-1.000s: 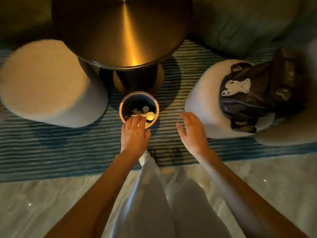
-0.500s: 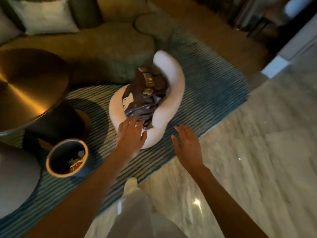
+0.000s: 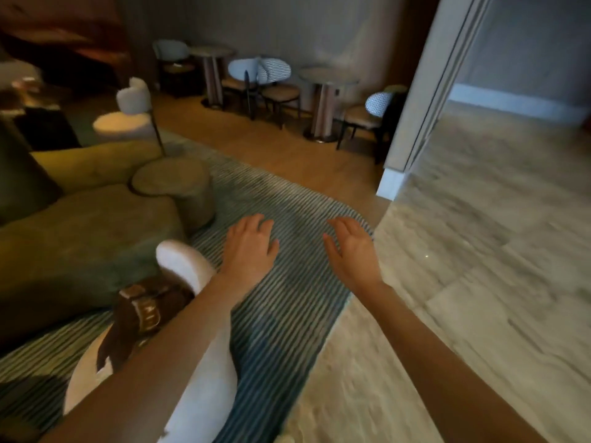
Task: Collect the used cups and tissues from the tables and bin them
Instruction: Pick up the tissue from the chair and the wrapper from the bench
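While both bare arms reach forward, left hand [image 3: 249, 247] and right hand [image 3: 351, 251] hover palm-down over the blue striped woven rug [image 3: 287, 314], fingers relaxed and spread, holding nothing; cups, tissues and bin out of view.

I see open rug [image 3: 281, 302] & marble floor [image 3: 479, 282] ahead; chair [image 3: 188, 270] w/ bag [image 3: 140, 318] blocks left, sofa [image 3: 80, 251] beyond.
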